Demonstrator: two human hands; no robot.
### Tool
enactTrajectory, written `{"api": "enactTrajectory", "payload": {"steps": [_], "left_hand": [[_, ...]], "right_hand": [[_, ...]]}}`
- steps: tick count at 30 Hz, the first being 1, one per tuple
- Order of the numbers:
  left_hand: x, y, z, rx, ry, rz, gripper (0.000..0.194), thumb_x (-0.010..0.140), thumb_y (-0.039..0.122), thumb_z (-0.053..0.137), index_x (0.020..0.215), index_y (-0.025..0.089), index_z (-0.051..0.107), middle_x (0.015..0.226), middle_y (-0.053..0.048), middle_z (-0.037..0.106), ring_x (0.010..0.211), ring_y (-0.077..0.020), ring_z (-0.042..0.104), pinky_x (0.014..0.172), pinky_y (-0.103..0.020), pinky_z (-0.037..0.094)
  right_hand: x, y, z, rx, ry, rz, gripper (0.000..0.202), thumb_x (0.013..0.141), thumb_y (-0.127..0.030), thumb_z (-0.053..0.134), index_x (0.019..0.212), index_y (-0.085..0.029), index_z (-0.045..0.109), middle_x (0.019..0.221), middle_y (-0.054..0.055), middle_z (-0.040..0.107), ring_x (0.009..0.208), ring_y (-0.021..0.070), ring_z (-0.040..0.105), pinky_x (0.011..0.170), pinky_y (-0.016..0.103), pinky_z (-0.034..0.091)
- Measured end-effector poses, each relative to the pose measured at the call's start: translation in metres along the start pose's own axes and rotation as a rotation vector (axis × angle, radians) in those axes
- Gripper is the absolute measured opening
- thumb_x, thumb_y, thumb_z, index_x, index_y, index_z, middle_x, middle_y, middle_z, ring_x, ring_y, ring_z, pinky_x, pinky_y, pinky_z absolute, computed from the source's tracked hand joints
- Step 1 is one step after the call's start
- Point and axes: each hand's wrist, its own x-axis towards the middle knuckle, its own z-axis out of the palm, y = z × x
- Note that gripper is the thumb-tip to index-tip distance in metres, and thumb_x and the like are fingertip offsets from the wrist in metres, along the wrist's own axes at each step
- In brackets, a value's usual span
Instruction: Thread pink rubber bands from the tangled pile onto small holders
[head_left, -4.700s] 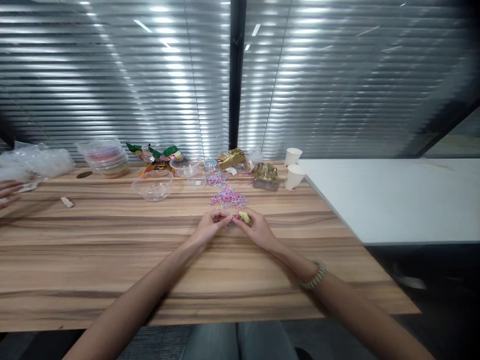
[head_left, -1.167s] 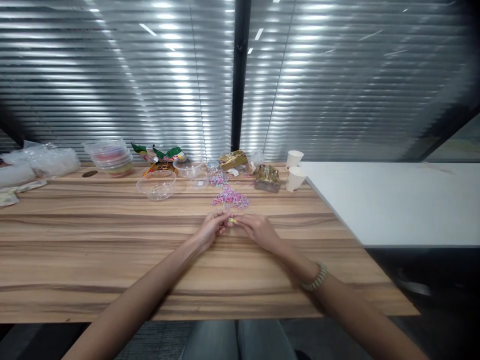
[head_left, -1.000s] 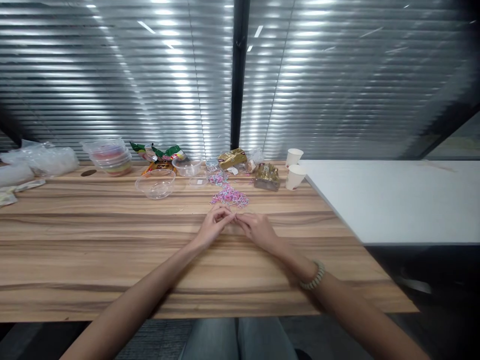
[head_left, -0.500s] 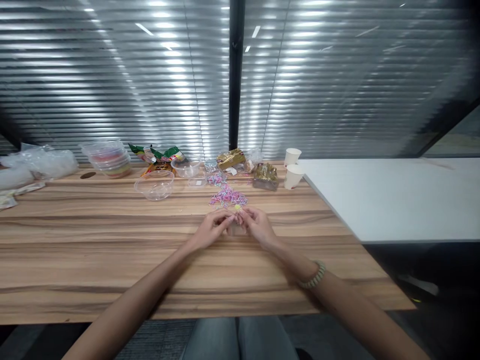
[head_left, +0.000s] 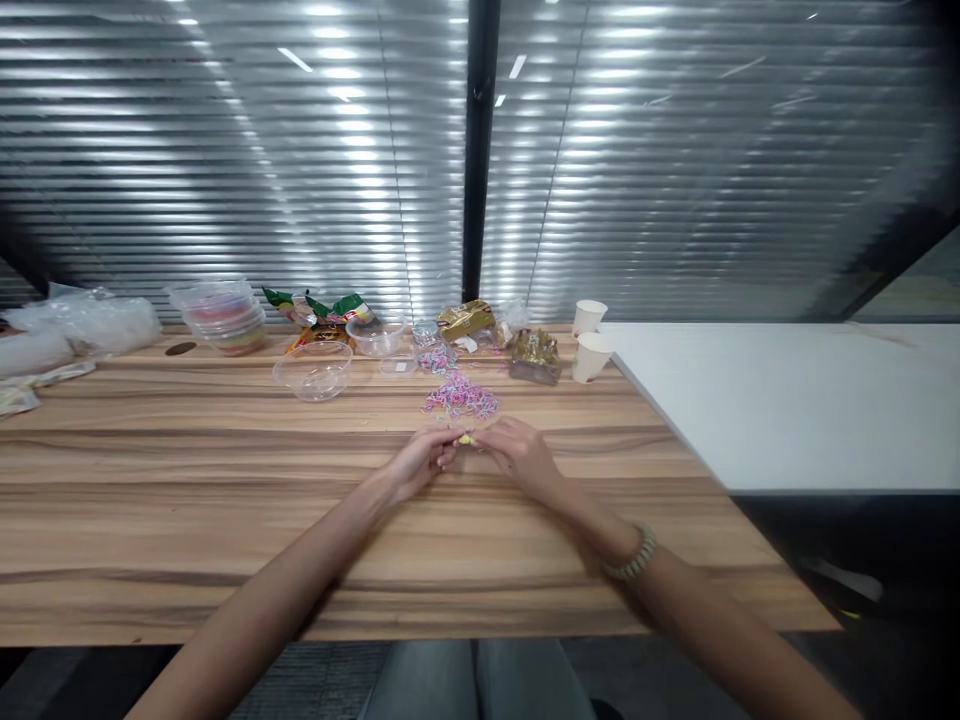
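Two bare hands met low over the wooden table [head_left: 225,500], fingertips nearly touching. Your left hand [head_left: 420,462] and your right hand [head_left: 517,455] were both pinched narrow on one tiny yellow piece [head_left: 466,439] held between them; it was too small to tell what it was. Just beyond your fingertips lay a loose heap of small pink and pastel pieces [head_left: 459,398]. Farther out past your left hand sat a clear plastic bowl [head_left: 313,370], with a stack of lidded containers [head_left: 220,318] well off to that side. Beyond your right hand stood two paper cups [head_left: 589,340] near a gold foil packet [head_left: 534,355]. A beaded bracelet [head_left: 634,556] circled your right wrist.
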Motion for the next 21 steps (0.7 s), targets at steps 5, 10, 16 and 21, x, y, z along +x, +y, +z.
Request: {"api": "enactTrajectory", "payload": {"steps": [5,10,16,21], "left_hand": [[0.001,-0.001,0.001,0.194,0.099,0.143,0.022,0.072,0.033,0.058,0.065,0.013,0.054,0.046,0.007,0.033,0.040,-0.0039,0.024,0.041,-0.020,0.018],[-0.004,-0.001,0.006,0.611,0.080,0.335,0.026,0.078,0.040,0.051,0.084,0.015,0.058,0.066,0.000,0.057,0.045,-0.0068,0.041,0.043,-0.020,0.029],[-0.009,0.002,0.004,1.067,0.072,0.591,0.024,0.086,0.033,0.039,0.090,0.017,0.057,0.080,-0.004,0.063,0.077,-0.0158,0.057,0.070,-0.026,0.041],[-0.010,0.002,0.003,1.090,0.098,0.581,0.026,0.088,0.033,0.034,0.090,0.017,0.054,0.078,-0.004,0.061,0.068,-0.0137,0.057,0.068,-0.025,0.042]], "right_hand": [[0.000,-0.004,-0.002,-0.241,-0.071,-0.008,0.024,0.088,-0.019,0.040,0.101,-0.020,0.060,0.082,0.007,0.061,0.080,0.0166,0.050,0.072,0.028,0.035],[-0.001,-0.008,0.002,-0.218,-0.091,0.135,0.023,0.088,-0.022,0.041,0.092,-0.018,0.063,0.076,0.008,0.063,0.072,0.0157,0.054,0.069,0.026,0.036],[0.001,-0.011,0.008,0.121,-0.080,0.362,0.027,0.088,-0.030,0.040,0.090,-0.020,0.064,0.076,0.003,0.065,0.063,0.0126,0.057,0.060,0.021,0.038],[0.004,-0.011,0.006,0.361,-0.045,0.361,0.028,0.088,-0.032,0.040,0.084,-0.018,0.064,0.072,0.001,0.063,0.065,0.0119,0.056,0.062,0.021,0.039]]}}
